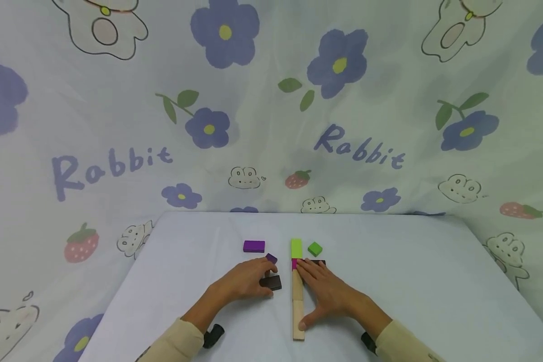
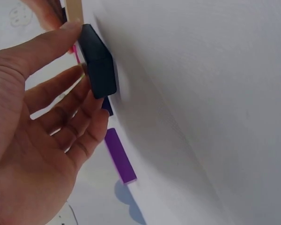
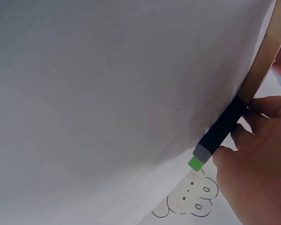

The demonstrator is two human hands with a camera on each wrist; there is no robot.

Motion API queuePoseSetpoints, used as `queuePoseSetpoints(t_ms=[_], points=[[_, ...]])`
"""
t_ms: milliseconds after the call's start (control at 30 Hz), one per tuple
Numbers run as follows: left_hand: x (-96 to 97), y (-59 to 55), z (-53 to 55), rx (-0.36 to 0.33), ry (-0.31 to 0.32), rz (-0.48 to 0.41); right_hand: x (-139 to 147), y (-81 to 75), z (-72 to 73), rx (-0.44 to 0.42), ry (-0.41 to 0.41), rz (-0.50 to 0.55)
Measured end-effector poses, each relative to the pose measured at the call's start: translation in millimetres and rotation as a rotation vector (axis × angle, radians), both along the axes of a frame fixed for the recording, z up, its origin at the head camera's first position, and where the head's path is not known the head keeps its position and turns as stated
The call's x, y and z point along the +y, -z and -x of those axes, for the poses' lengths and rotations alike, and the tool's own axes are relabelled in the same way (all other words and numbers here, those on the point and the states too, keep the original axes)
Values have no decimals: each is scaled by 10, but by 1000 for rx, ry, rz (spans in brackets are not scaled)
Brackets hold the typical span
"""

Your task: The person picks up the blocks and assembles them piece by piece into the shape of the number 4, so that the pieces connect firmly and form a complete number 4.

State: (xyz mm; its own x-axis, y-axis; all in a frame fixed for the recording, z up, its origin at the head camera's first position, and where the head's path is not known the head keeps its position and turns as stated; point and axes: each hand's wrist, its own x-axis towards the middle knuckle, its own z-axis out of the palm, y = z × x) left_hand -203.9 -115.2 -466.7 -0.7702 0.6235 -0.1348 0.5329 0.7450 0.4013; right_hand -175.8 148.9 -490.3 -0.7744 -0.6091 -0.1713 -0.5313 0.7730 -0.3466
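Observation:
A straight row of blocks runs away from the person: two plain wooden blocks, a magenta block and a lime green block at the far end. My right hand lies along its right side, straight fingertips at the magenta block and thumb on the nearest wooden block. A black block sits beyond those fingers, partly hidden in the head view. To the row's left, my left hand arches loosely about another black block, thumb at its near side, fingertips over its far side.
A long purple block and a small dark purple block lie beyond the left hand. A small green block sits right of the lime one. The white table ends at a patterned cloth.

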Motion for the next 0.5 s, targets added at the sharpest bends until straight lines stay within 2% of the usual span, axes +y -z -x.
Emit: queuePoseSetpoints(t_ms=[300,500], points=[[14,15,-5,28,11,17,-12,25,-16,10,3,-9],[44,25,31,57,25,16,5,27,-11,24,-7,-8]])
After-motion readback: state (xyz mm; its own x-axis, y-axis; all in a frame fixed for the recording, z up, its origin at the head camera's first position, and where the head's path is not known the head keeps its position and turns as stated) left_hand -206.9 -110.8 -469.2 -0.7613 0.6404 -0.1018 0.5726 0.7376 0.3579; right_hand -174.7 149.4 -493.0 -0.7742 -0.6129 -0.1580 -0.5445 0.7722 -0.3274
